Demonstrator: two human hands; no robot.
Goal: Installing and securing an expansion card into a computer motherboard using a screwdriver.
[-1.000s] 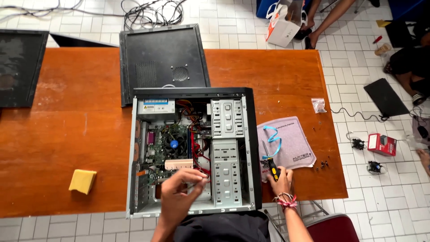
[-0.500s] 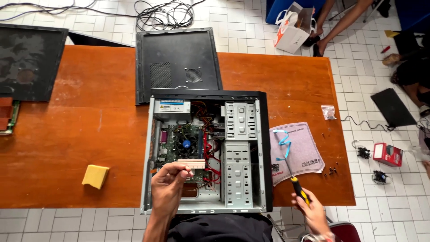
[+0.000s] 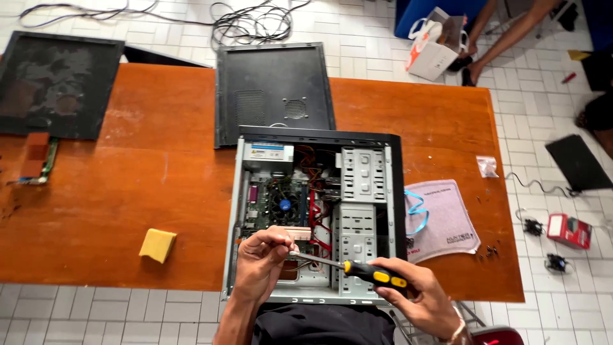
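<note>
An open desktop computer case [image 3: 316, 214] lies on its side on the orange-brown wooden table [image 3: 128, 191], its near end at the table's near edge, with the motherboard and its round cooler fan [image 3: 284, 206] exposed. The left hand [image 3: 258, 262] reaches in from the near edge over the case's lower left part, wrist bent, fingers curled and pinched together at the tip of a screwdriver [image 3: 351, 268], just below a small tan circuit card [image 3: 297, 233]; whether a screw sits between the fingertips cannot be told. The right hand [image 3: 418, 297] comes in from the near right, palm down, fingers wrapped closed around the screwdriver's black-and-yellow handle, which points left so the metal shaft runs slightly far-left towards the left hand. Right of the case lies a grey antistatic bag [image 3: 444, 220] with a blue cable [image 3: 416, 211] on it. On the left of the table sits a yellow sponge [image 3: 157, 245], well apart from the case. A black side panel [image 3: 274, 89] lies just beyond the case's far end, and another dark panel [image 3: 57, 83] rests at the far left.
</note>
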